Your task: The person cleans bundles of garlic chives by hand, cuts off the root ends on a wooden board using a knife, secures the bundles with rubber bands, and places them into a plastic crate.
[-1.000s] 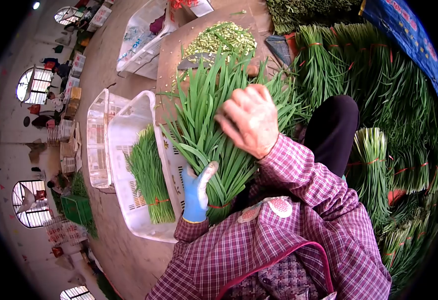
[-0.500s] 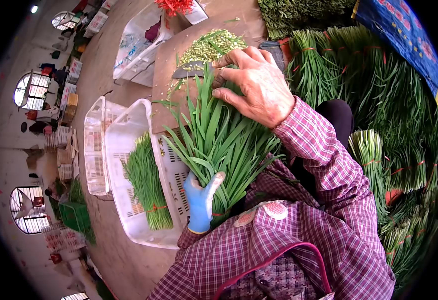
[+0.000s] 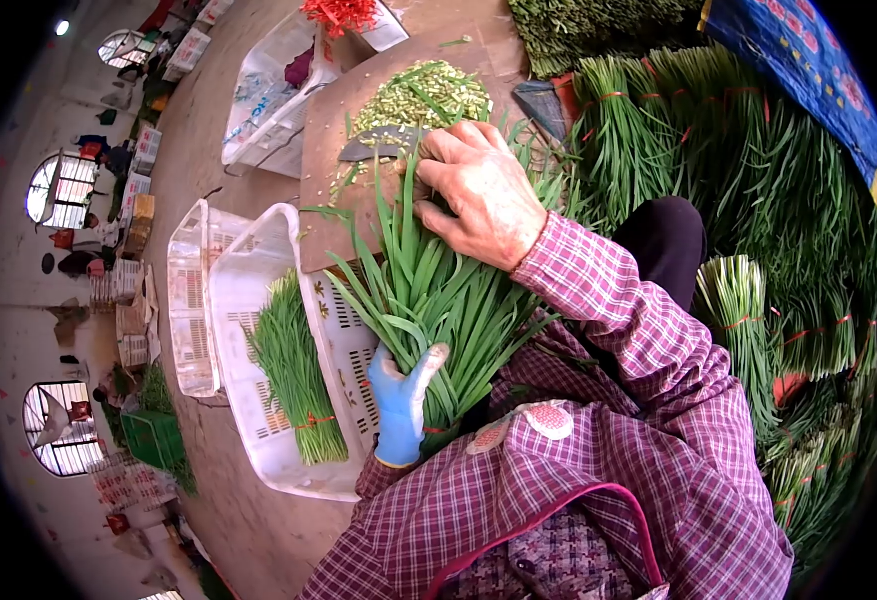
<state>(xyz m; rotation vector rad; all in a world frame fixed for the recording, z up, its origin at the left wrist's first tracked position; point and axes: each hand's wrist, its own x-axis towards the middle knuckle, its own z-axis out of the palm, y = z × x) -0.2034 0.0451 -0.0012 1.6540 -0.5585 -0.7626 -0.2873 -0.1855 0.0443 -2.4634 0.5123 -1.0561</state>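
A brown floor (image 3: 214, 445) spreads out on the left, and stacked bundles of garlic chives (image 3: 789, 210) fill the right side, partly under a blue patterned sheet (image 3: 814, 80). Next in size, a white plastic crate (image 3: 239, 285) sits left of the person, with a grimier crate (image 3: 191, 320) just beyond it. A wooden board (image 3: 321, 145) lies ahead, bearing a heap of chopped stems (image 3: 434, 90).

The loose bunch of garlic chives (image 3: 439, 300) is in front of the person, above the lap, its leaves fanning up and away. A smaller-looking bundle (image 3: 294, 350) lies inside the white crate. The left hand (image 3: 399, 400), in a blue glove, is closed firmly around the bunch's lower part, thumb across the front. The bare right hand (image 3: 479, 190) is half curled at the upper leaves; whether the fingertips pinch any cannot be told. A dark knife blade (image 3: 374, 145) rests on the board beside the chopped stems. Smallest, a red tie (image 3: 316, 421) circles the crated bundle near its stem end.
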